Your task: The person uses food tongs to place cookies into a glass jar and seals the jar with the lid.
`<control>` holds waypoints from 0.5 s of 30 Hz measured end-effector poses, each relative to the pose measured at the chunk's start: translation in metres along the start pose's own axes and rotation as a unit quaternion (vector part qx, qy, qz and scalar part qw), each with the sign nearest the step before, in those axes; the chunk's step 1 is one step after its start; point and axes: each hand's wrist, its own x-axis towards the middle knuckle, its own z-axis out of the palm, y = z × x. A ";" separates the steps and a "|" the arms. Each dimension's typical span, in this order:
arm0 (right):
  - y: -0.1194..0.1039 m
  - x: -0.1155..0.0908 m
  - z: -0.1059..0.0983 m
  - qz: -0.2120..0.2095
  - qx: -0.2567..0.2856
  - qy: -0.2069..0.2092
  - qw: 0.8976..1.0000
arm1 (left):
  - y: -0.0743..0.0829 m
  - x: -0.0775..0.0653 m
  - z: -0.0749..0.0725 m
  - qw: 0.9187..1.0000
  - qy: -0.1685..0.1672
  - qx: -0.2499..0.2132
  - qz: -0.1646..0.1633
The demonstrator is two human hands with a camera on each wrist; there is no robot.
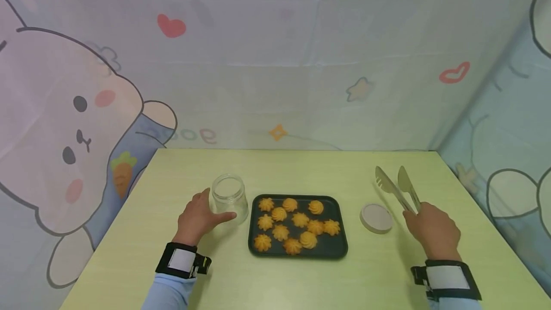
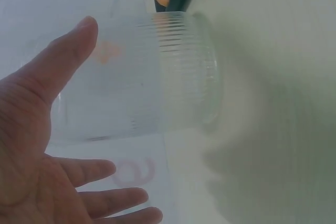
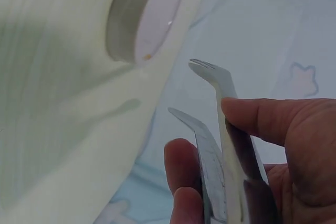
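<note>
Upright on the table, a clear, lidless glass jar (image 1: 230,204) stands left of the dark tray. My left hand (image 1: 198,219) is beside it, thumb and fingers spread about its near left side; the left wrist view shows the fingers fairly straight, and whether they touch the glass I cannot tell. In my right hand (image 1: 434,233) I grip metal tongs (image 3: 215,166), their two tips apart and pointing away from me above the table. Between the tips there is nothing. A round whitish lid (image 1: 376,219) lies to the left of the tongs.
Several golden swirl-shaped cookies (image 1: 300,219) lie on the dark rectangular tray (image 1: 298,255) in the middle of the pale yellow-green table (image 1: 275,283). Behind the table hangs a printed cloth backdrop (image 1: 275,61), and it continues along the sides.
</note>
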 end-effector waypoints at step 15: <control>-0.047 -0.028 -0.005 -0.097 -0.028 0.029 0.995 | 0.016 0.013 -0.010 0.999 -0.013 -0.021 0.027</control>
